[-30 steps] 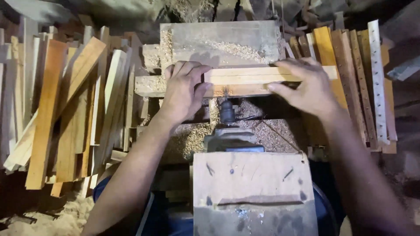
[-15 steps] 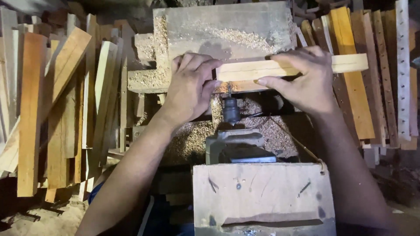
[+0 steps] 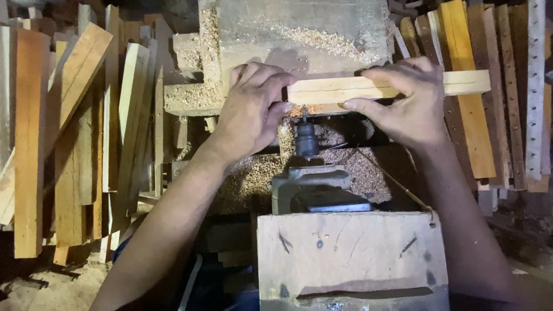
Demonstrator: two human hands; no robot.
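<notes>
The long pale wooden slat [image 3: 368,87] lies crosswise on the sawdust-strewn wooden worktop [image 3: 305,29], stiff and light (likely splintery at the edges). The left hand [image 3: 253,106] clamps its near end, the right hand [image 3: 406,98] presses mid-length, either side of the dark drill chuck [image 3: 306,138].

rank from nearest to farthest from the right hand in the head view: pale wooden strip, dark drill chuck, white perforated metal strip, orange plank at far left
1. Pale wooden strip, gripped by the right hand.
2. Dark drill chuck, lower left of it.
3. White perforated metal strip, right edge.
4. Orange plank, far left.
</notes>
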